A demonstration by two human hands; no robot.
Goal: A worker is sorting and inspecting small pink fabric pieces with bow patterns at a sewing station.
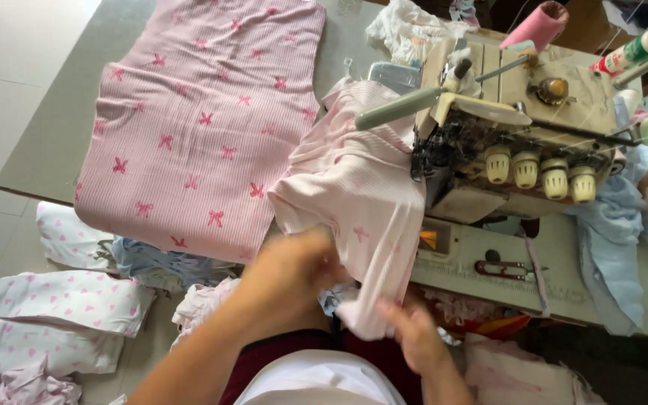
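Note:
My left hand is blurred and grips the near left edge of a pale pink ribbed garment piece. That piece runs from my lap up to the needle area of a cream overlock sewing machine. My right hand pinches the garment's lower edge near my lap. To the left, a stack of pink striped fabric with darker pink bow prints lies flat on the grey table.
Red-handled thread snips lie on the machine bed. A pink thread cone and a glue bottle stand behind the machine. Light blue cloth hangs at the right. White heart-print pieces lie on the floor at the left.

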